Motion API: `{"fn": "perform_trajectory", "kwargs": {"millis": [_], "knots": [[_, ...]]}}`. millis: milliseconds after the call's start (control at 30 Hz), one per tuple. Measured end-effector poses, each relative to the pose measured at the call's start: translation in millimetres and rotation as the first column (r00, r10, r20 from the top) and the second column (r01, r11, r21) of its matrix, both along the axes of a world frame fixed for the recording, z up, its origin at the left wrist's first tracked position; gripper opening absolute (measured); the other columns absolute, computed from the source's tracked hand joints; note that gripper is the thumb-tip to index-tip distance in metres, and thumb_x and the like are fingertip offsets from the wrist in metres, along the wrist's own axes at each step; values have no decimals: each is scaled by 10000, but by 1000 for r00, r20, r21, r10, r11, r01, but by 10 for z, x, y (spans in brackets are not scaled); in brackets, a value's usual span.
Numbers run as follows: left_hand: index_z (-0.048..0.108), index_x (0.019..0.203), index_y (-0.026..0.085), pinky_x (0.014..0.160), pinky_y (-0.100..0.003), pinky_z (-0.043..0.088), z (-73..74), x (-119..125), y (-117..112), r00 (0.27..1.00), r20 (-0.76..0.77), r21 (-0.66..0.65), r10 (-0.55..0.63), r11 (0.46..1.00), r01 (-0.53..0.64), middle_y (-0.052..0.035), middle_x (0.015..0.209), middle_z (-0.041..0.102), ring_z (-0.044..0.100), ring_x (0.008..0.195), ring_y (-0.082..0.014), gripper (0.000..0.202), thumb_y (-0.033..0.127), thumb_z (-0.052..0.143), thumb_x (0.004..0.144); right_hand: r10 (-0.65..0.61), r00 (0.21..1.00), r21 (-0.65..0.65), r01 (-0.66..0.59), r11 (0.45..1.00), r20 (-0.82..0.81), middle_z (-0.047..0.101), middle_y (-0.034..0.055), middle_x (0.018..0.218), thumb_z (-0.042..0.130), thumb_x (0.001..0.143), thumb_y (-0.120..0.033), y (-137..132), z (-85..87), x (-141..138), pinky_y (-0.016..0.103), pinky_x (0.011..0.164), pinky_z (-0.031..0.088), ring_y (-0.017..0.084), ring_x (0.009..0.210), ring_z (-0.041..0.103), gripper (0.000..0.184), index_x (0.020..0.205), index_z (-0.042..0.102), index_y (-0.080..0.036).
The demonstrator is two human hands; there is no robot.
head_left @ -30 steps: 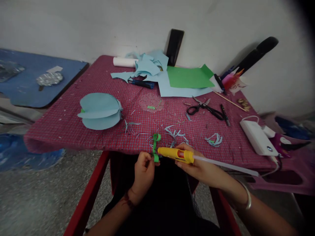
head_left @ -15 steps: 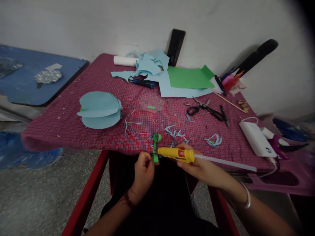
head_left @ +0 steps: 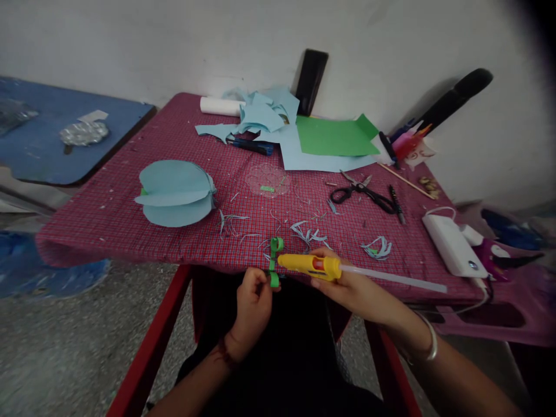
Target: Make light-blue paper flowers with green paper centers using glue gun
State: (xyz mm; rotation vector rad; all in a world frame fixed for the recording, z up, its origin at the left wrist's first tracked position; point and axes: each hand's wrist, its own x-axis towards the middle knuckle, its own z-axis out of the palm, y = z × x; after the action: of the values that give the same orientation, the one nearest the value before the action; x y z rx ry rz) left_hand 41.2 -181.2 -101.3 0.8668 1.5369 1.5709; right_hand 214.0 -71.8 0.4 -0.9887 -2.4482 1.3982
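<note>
Now | left hand [head_left: 251, 307] pinches green strip [head_left: 274, 262] | right hand [head_left: 347, 286] grips glue gun [head_left: 308, 265], nozzle at strip

On the table [head_left: 130, 223], paper ball [head_left: 176, 194] left, scissors [head_left: 362, 194] right; glue gun [head_left: 309, 266] at its near edge.

Dim, soft focus; bowed edges, dark right corner.

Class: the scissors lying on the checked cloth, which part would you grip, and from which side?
Take the scissors by the black handle loops, coming from the near side. They lie flat and open, with the blades pointing away and the handles splayed back toward the viewer, so that approach probably keeps fingers clear of the edges.
</note>
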Motion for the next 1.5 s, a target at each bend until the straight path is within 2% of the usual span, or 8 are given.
{"fn": "perform_trajectory", "kwargs": {"millis": [233, 500, 833, 1033, 1167, 1267, 1367, 1500], "knots": [[450, 761, 216, 667, -280, 529, 13, 2, 3, 1000, -7, 11, 14, 1000, -14, 23, 695, 642, 667, 672, -148, 147, 139, 544, 843, 47, 998, -5, -47, 999, 43, 580, 55, 1059, 521, 912, -262, -89, 124, 32, 335, 818, 497, 193, 901, 577, 230, 1140, 517, -240], [473, 758, 213, 655, -256, 502, -36, -5, -12, 999, -41, 9, 27, 1000, -27, 26, 708, 595, 604, 646, -127, 135, 180, 554, 862, 16, 1000, -83, -15, 996, 11, 571, 61, 1114, 517, 929, -325, -69, -3, 80, 320, 854, 492, 214, 1024, 557, 273, 1188, 494, -241], [496, 741, 210, 612, -224, 443, -71, -7, -21, 986, -163, 31, 33, 999, -28, 26, 688, 537, 537, 629, -118, 134, 143, 527, 854, 19, 1000, -91, -20, 996, -15, 554, 50, 1083, 537, 919, -280, -93, -46, 99, 316, 811, 494, 184, 923, 560, 275, 1187, 490, -247], [509, 779, 215, 610, -218, 460, -2, 1, -51, 969, -248, 77, 16, 997, 3, 27, 722, 555, 547, 633, -111, 128, 106, 521, 846, 24, 1000, -118, -24, 993, -9, 538, 41, 1062, 536, 917, -253, -135, -10, 117, 281, 770, 476, 165, 886, 548, 262, 1175, 491, -248], [553, 910, 217, 644, -237, 507, 111, 13, -46, 951, -300, 104, 77, 993, -48, 0, 814, 617, 626, 698, -128, 131, 106, 536, 843, 14, 1000, -126, -15, 992, -9, 538, 41, 1065, 536, 921, -262, -163, 39, 149, 279, 752, 470, 164, 881, 550, 288, 1203, 480, -250], [552, 1110, 212, 695, -261, 530, 195, 10, -32, 938, -337, 133, 83, 990, -40, -28, 861, 672, 672, 739, -150, 292, 95, 531, 843, -1, 1000, -128, -2, 992, -21, 540, 45, 1060, 537, 924, -284, -165, 40, 157, 282, 740, 471, 164, 869, 551, 276, 1192, 486, -245], [474, 1285, 212, 699, -263, 534, 220, 5, -27, 940, -337, 150, 59, 989, -8, -11, 788, 682, 671, 694, -149, 452, 94, 528, 852, -15, 999, -125, 11, 992, -29, 542, 54, 1059, 536, 926, -293, -164, 17, 161, 284, 741, 472, 170, 885, 554, 262, 1178, 494, -238], [368, 1387, 209, 709, -250, 530, 198, 26, -35, 966, -259, 121, 26, 993, 6, 10, 772, 681, 657, 690, -128, 536, 122, 523, 881, -39, 997, -149, 29, 988, -65, 558, 51, 1030, 540, 920, -286, -169, -8, 176, 282, 725, 475, 163, 850, 562, 269, 1181, 490, -241]]}}
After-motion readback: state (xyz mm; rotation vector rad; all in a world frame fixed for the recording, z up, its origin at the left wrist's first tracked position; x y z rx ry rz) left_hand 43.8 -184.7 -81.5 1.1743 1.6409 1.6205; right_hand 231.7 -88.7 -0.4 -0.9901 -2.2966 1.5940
